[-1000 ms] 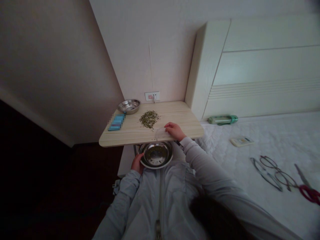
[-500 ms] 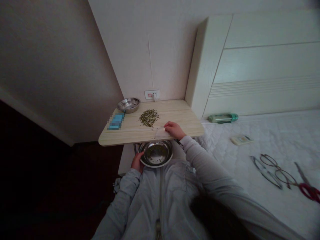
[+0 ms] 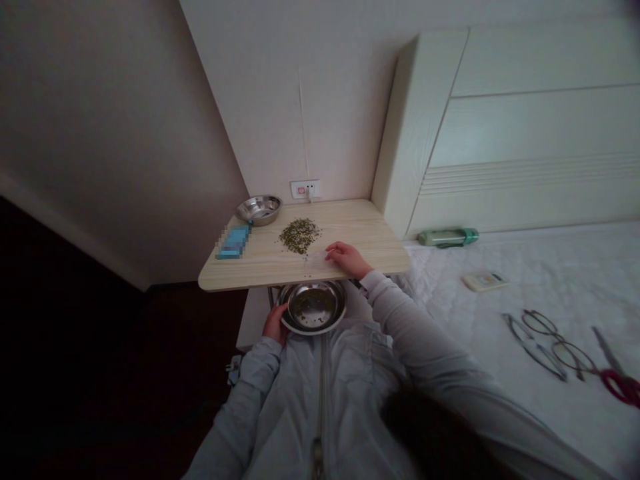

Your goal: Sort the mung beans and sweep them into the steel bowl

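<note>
My left hand (image 3: 275, 324) grips the left rim of a shiny metal bowl (image 3: 336, 323) below the table's front edge; a few small dark bits lie inside it. On the pale wooden table (image 3: 360, 223) my right hand (image 3: 349, 259) has its fingers closed on a thin see-through plastic piece (image 3: 316, 260), whose outline is faint. Just beyond that piece lies a loose pile of small green-brown grains (image 3: 299, 235), with a few stray ones near the front edge.
Another metal bowl (image 3: 259, 211) stands at the table's back left, behind a blurred blue phone-like object (image 3: 233, 241). To the right, on the white bed (image 3: 450, 320), lie a green bottle (image 3: 447, 237), a remote-like device (image 3: 485, 281), glasses (image 3: 555, 335) and red-handled scissors (image 3: 620, 385).
My right hand has shifted very slightly and the plastic piece has changed its tilt, showing less clearly now. The left hand and its bowl stay in place.
</note>
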Motion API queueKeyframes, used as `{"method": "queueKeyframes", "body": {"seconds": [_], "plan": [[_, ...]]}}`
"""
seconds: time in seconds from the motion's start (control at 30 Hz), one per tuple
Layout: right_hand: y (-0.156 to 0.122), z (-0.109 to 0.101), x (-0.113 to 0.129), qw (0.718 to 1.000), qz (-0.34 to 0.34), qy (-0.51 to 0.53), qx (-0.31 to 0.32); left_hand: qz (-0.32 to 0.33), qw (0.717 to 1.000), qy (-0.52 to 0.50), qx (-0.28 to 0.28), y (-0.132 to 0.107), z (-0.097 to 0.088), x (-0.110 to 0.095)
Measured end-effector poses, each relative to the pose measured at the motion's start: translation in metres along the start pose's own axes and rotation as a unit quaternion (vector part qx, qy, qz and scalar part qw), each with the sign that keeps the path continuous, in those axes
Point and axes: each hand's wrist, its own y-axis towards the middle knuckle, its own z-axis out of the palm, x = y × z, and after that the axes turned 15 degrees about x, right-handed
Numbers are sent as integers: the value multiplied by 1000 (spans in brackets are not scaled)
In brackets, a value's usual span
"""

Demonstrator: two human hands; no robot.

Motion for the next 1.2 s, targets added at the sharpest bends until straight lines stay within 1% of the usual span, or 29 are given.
{"method": "queueKeyframes", "body": {"seconds": [0.1,0.2,0.3,0.37,0.43,0.47,0.53,0.6,0.67,0.83,1.2], "plan": [[2,10,2,999,13,-36,20,17,1000,13,10,-1,0,0],[2,20,5,997,7,-52,47,32,999,26,13,-4,1,-2],[1,24,8,997,11,-37,62,42,999,27,13,-4,0,-2],[1,20,11,998,18,-8,60,46,999,25,13,-3,-1,-1],[3,14,12,998,13,32,46,42,999,24,11,-1,-3,1],[5,10,12,998,9,48,27,36,999,25,9,-1,-4,1],[10,3,10,997,1,63,-36,27,999,28,7,0,-4,2],[16,-1,5,993,-4,54,-109,26,999,30,4,-1,-3,1],[20,-1,0,988,-11,33,-148,34,999,28,-2,-2,-2,1],[22,3,-6,989,-19,-27,-147,28,1000,12,0,-2,-1,0],[18,3,-5,988,-20,-70,-140,23,1000,12,2,0,-5,1]]}}
